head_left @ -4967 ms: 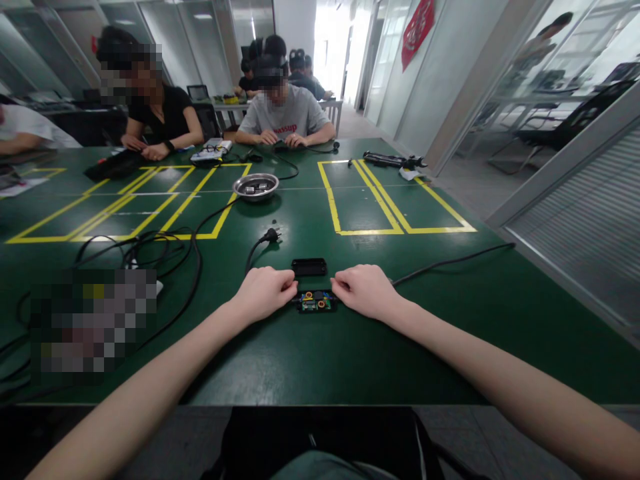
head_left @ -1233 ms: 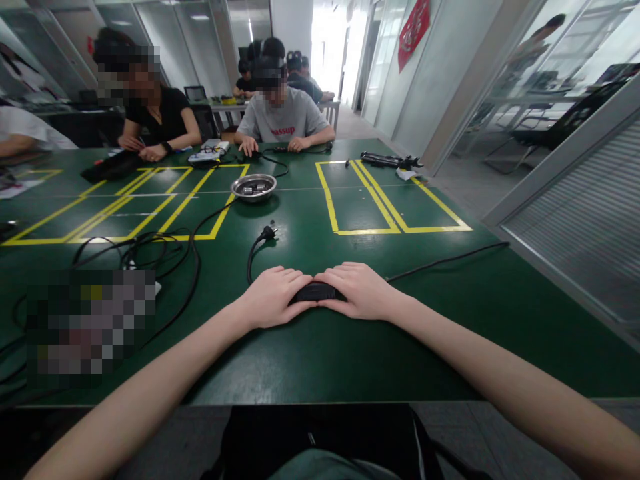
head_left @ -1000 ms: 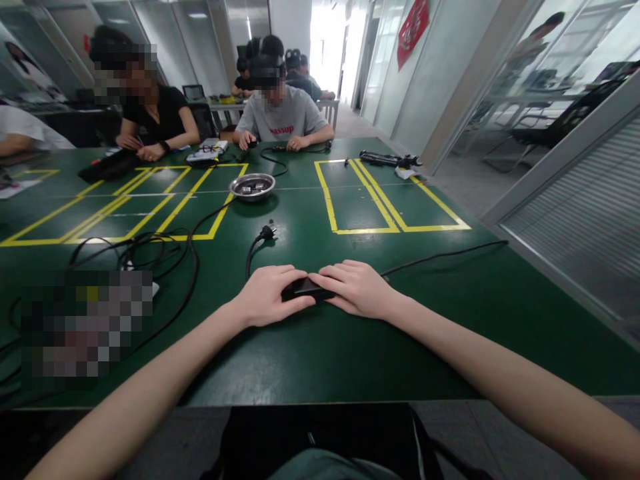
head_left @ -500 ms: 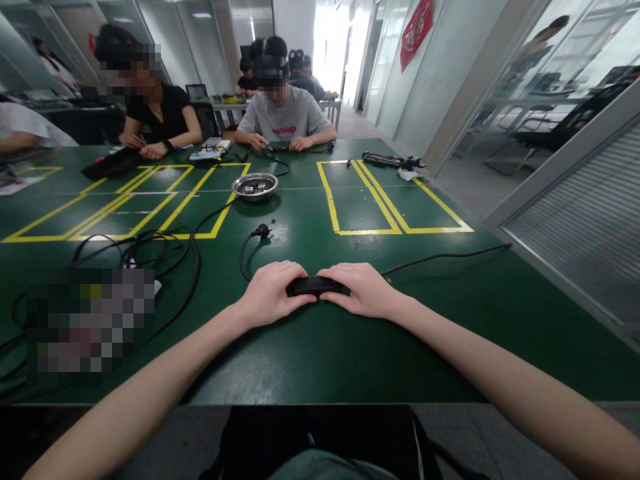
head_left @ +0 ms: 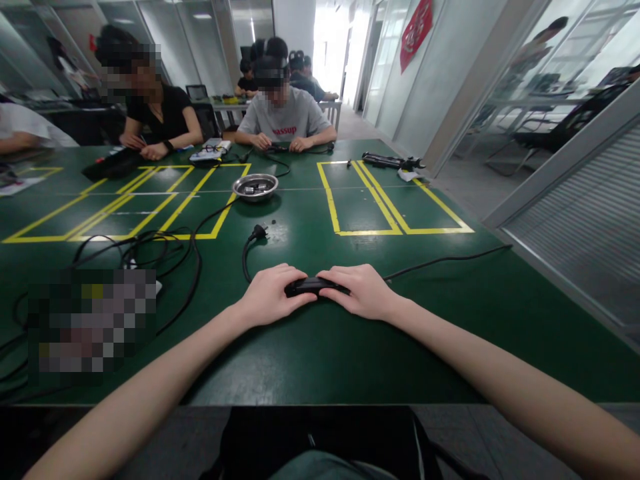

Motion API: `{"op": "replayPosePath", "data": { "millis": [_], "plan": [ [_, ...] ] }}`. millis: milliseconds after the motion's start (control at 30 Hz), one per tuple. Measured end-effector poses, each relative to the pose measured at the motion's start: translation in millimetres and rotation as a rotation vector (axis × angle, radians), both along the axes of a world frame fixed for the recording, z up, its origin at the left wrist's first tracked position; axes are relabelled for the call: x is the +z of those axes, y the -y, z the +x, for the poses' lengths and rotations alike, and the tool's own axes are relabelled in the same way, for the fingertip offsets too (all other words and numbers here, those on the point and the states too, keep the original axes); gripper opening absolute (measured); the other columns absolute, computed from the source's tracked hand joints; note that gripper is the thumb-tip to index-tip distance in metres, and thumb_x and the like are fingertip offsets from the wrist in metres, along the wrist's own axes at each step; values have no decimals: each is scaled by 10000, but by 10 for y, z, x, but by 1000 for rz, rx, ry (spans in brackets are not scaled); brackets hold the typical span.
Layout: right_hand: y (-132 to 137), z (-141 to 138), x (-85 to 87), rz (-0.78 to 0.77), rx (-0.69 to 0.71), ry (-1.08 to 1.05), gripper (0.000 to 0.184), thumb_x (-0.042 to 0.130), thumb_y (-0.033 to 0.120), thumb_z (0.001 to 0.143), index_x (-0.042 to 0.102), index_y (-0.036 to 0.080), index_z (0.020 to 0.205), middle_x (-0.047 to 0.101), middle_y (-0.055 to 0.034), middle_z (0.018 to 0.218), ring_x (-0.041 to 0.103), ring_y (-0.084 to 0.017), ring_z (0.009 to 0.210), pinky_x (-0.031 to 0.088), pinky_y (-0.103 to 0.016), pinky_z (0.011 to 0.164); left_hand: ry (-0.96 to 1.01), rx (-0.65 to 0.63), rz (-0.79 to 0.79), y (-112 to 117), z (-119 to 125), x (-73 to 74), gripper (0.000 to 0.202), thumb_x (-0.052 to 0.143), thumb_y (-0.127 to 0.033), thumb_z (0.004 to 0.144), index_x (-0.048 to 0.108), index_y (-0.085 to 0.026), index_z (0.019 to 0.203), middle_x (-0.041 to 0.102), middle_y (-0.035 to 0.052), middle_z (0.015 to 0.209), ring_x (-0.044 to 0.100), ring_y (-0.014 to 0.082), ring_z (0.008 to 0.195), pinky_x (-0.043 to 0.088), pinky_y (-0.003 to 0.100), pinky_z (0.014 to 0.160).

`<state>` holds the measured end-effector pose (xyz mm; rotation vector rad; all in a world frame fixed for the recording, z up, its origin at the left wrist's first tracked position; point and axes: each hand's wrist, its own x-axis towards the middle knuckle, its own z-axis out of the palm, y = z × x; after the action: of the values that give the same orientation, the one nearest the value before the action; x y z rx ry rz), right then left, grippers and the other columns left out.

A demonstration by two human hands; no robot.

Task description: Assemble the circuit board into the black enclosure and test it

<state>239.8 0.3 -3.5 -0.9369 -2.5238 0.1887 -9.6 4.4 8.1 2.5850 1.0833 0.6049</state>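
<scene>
Loops of thin, flexible black cable (head_left: pixel 150 248) lie at the left, behind an area too pixelated to identify. Beyond them, flat yellow tape strips (head_left: pixel 224 220) form straight-sided rectangles on the smooth, semi-gloss green desk (head_left: pixel 320 360). A shallow, round, polished metal bowl (head_left: pixel 255 198) with a flared rim overlaps the right side of these strips and contains small, shiny metal pieces (head_left: pixel 257 189). Nearer, a black power plug (head_left: pixel 259 231) with metal pins lies on its curved cord, just behind the left hand.

The left hand (head_left: pixel 274 295) closes its grip on the left end of an elongated black housing (head_left: pixel 317 286), thumb on the near side. The housing is smooth, slightly glossy and set crosswise near the desk's front-to-back middle. The right hand (head_left: pixel 356 289) has a matching narrow grip on the right end. A straight black cable (head_left: pixel 450 258) extends from behind the right hand toward the right edge.

Edges: the straight front edge runs well apart from both hands, between the forearms; the right edge slants away. Open room: the green surface extends from the housing to the front edge.
</scene>
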Motion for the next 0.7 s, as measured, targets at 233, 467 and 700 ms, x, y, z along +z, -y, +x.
{"op": "replayPosePath", "data": {
  "millis": [233, 467, 700],
  "plan": [
    [15, 7, 20, 2, 98, 175, 531, 605, 415, 1006, 490, 267, 1502, 652, -104, 1283, 720, -212, 909, 566, -319, 762, 29, 3, -71, -18, 19, -20, 292, 668, -484, 962, 743, -204, 999, 748, 35, 899, 676, 204, 824, 517, 320, 761],
    [-315, 337, -34, 77, -361, -1, 507, 505, 407, 1009, 500, 225, 1482, 667, -143, 1326, 718, -301, 977, 582, -407, 800, 149, 110, 271, -67, -27, -39, 451, 652, -399, 957, 628, -208, 1365, 667, 131, 1346, 584, 317, 1255, 465, 516, 1080],
    [-809, 1191, -29, 240, -1007, -406, 549, 499, 467, 943, 546, 158, 1395, 714, -176, 1162, 685, -345, 955, 545, -484, 846, 74, 102, 217, -62, -10, -86, 302, 662, -354, 948, 699, -213, 1212, 738, 91, 1185, 648, 280, 1131, 523, 471, 998]
  ]
}}
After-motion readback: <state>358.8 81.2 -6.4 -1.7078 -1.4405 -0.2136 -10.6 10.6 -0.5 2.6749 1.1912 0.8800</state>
